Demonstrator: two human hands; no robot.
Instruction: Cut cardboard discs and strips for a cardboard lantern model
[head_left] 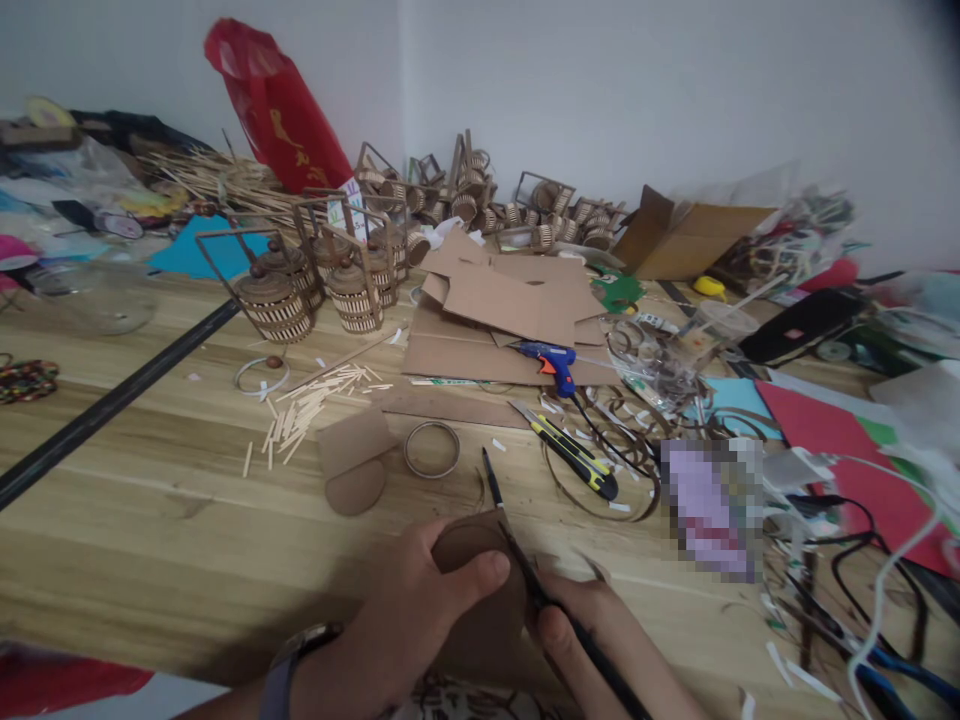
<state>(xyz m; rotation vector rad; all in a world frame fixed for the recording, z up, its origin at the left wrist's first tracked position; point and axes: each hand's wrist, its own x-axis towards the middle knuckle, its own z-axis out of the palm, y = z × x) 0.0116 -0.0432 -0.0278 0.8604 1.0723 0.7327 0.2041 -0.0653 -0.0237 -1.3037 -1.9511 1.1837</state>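
My left hand (420, 600) grips a piece of brown cardboard (480, 640), its thumb pressed flat on top. A rounded outline shows near the cardboard's upper edge. In my right hand (600, 625) is a long, slim black tool (529, 575), its narrow end against the cardboard's right side; its exact kind is unclear. A black pen-like stick (492, 478) lies just beyond the cardboard. Past my hands rest a ring (432, 449), a cut cardboard disc (355, 487) with another cardboard piece (356, 440) beside it, and a yellow-black utility knife (574, 455).
A blue glue gun (551, 362) rests by stacked cardboard sheets (510, 300). Small wooden sticks (307, 405) lie scattered at left, below several lidded miniature baskets (274, 305). Cables (892, 550), blue-handled scissors (877, 660) and paper scraps crowd the right. A black strip (120, 400) crosses the left.
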